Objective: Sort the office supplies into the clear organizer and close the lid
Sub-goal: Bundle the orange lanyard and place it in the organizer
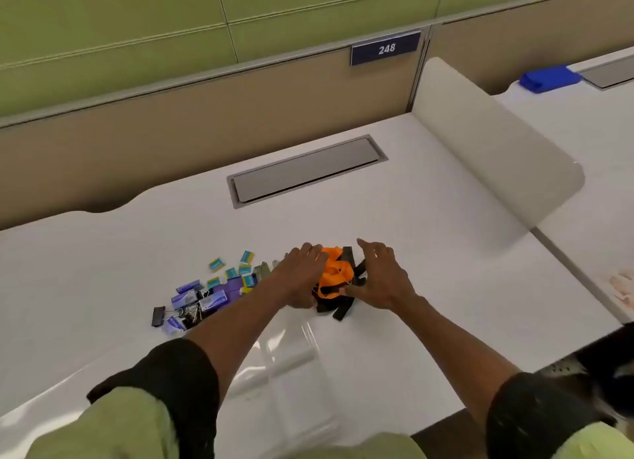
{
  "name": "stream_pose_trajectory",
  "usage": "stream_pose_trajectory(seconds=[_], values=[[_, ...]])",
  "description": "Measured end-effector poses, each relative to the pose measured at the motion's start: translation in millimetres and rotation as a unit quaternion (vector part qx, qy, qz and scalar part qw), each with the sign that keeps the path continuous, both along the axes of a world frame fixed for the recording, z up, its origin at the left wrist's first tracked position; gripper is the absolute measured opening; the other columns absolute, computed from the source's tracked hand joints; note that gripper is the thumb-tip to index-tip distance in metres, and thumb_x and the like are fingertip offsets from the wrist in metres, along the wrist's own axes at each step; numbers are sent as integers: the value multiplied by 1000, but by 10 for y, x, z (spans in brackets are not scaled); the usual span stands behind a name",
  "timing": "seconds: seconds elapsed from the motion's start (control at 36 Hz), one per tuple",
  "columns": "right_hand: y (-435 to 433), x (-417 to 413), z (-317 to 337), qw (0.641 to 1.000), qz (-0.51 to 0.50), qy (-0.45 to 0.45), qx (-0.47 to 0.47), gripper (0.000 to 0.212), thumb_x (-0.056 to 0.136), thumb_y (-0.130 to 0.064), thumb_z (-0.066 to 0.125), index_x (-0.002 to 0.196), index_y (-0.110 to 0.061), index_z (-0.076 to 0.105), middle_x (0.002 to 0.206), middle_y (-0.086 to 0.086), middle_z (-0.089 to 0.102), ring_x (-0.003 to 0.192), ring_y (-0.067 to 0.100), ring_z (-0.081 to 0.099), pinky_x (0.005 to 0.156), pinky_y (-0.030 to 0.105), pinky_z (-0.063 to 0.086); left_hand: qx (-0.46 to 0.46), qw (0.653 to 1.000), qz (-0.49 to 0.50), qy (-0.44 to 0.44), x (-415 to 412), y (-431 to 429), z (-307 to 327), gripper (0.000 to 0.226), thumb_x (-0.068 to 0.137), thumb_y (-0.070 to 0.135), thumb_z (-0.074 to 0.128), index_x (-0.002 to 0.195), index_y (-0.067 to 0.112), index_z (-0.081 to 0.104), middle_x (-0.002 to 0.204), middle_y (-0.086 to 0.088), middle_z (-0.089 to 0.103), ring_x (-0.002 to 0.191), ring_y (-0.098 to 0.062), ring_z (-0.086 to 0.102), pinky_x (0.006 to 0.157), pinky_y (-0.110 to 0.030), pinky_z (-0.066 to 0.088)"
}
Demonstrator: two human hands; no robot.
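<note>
Clear organizer (291,366) sat on the white desk (429,218) at the near edge, between the forearms; it looked empty, though glare made the compartments and the lid position hard to read. Just beyond it lay the tangle of orange and black straps (334,280), likely lanyards. Left hand (302,277) was spread flat against the tangle's left side, fingers extended. Right hand (380,277) cupped the right side, fingers half open, thumb touching the black strap at the front. Neither hand had closed on anything; they bracketed the pile.

To the left of the tangle were the loose supplies: small staple boxes (212,299) in blue and teal, and black binder clips (158,316) with some wire clips, scattered but close together. All of it was outside the organizer.

Judgement: early in the sort, gathering the strap bundle as the first item. Next move would call for closing both hands around the tangle so no loops trail, lifting, and bringing it back to a compartment big enough. Loose ends could snag the nearby boxes.
</note>
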State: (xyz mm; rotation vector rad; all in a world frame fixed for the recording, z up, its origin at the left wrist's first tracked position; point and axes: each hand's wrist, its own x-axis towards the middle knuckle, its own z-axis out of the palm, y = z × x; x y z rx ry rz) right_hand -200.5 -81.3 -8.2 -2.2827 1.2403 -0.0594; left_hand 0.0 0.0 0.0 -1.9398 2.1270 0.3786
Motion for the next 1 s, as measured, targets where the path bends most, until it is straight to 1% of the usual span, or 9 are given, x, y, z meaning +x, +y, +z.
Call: stream_pose_trajectory(seconds=[0.11, 0.25, 0.36, 0.44, 0.58, 0.67, 0.78, 0.86, 1.0], values=[[-23, -69, -119, 999, 23, 32, 24, 143, 53, -68, 89, 160, -42, -2, 162, 11, 22, 151, 30, 21, 97, 52, 54, 16, 1000, 18, 3, -77, -94, -84, 108, 79, 35, 86, 159, 9, 18, 166, -23, 19, 146, -40, 33, 113, -50, 39], [-66, -45, -294, 997, 58, 54, 12, 145, 53, -58, 93, 159, -44, -5, 161, 16, 18, 152, 33, 17, 90, 53, 57, 38, 998, 37, 21, -147, -162, -202, 112, 84, 36, 83, 163, 10, 9, 163, -21, 23, 140, -40, 37, 110, -50, 45], [-110, 22, -417, 997, 54, 35, 37, 140, 57, -52, 93, 160, -40, 0, 160, 14, 16, 140, 35, 40, 90, 50, 57, 25, 998, 50, 38, -225, -164, -297, 104, 86, 24, 81, 163, 6, 12, 161, -19, 26, 138, -38, 37, 108, -46, 46], [-137, 91, -451, 997, 59, -1, 48, 122, 62, -47, 91, 158, -38, 16, 153, 8, 25, 126, 33, 52, 90, 48, 57, -1, 990, 81, 117, -279, -171, -338, 89, 84, 16, 80, 156, 6, 28, 147, -19, 40, 127, -34, 45, 100, -40, 46], [-163, 194, -448, 997, 41, -45, 55, 59, 73, -36, 82, 125, -23, 56, 113, 2, 46, 90, 27, 61, 79, 42, 57, -9, 965, 153, 212, -309, -195, -282, 48, 80, 4, 73, 125, 5, 55, 120, -16, 54, 105, -34, 56, 78, -35, 39], [-188, 177, -433, 997, 25, -51, 57, 39, 76, -28, 79, 112, -21, 65, 99, 4, 55, 88, 27, 63, 73, 33, 49, -8, 956, 176, 234, -308, -179, -192, 33, 77, -2, 70, 108, 3, 60, 108, -15, 62, 100, -36, 61, 74, -36, 40], [-133, 96, -303, 995, -5, -92, 35, 32, 71, -26, 86, 98, -22, 70, 87, 0, 62, 78, 20, 61, 66, 29, 43, -50, 934, 197, 292, -343, -67, -14, 42, 74, 2, 81, 112, 5, 65, 109, -14, 68, 100, -33, 64, 83, -48, 54], [-19, 23, -100, 991, -8, -131, 6, 36, 66, -26, 91, 96, -19, 72, 85, 0, 65, 75, 19, 61, 66, 32, 49, -96, 914, 217, 328, -379, 99, 154, 50, 72, 6, 89, 117, 8, 66, 112, -12, 70, 101, -30, 66, 82, -45, 58], [346, -36, 291, 991, 8, -137, -3, 33, 69, -25, 90, 97, -19, 72, 86, -1, 67, 75, 18, 63, 67, 32, 51, -120, 908, 226, 333, -493, 522, 494, 48, 76, 10, 88, 118, 9, 66, 114, -10, 70, 103, -27, 65, 84, -40, 55]])
